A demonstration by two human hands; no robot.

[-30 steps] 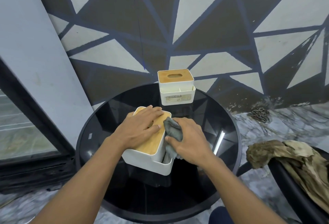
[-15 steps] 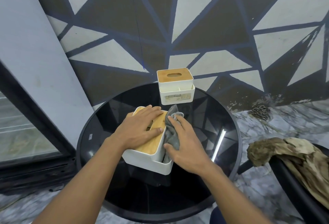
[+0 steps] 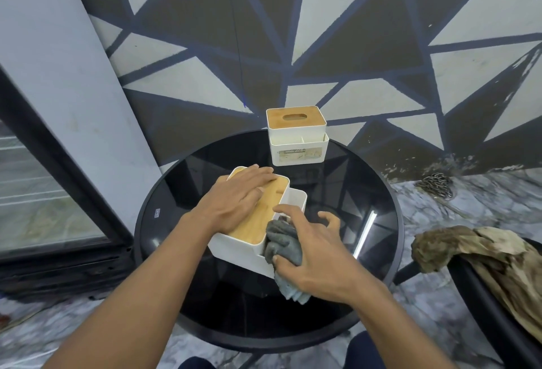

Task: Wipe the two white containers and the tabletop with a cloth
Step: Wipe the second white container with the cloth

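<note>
Two white containers with wooden lids stand on a round black glass tabletop (image 3: 337, 304). The near container (image 3: 234, 247) lies under my left hand (image 3: 234, 201), which presses flat on its wooden lid. My right hand (image 3: 311, 248) grips a grey cloth (image 3: 283, 244) with thumb and palm at the container's side compartment, near its front right corner; the index finger points toward the compartment rim. Part of the cloth hangs below the hand. The far container (image 3: 296, 146) stands upright at the table's back edge, untouched.
A patterned wall rises just behind the table. A dark glass door frame (image 3: 67, 169) is on the left. A brownish crumpled cloth (image 3: 481, 254) lies on a dark chair at right. A chain (image 3: 434, 187) lies on the marble floor.
My right hand has drawn the cloth back along the side compartment toward the near corner. The left hand stays on the lid.
</note>
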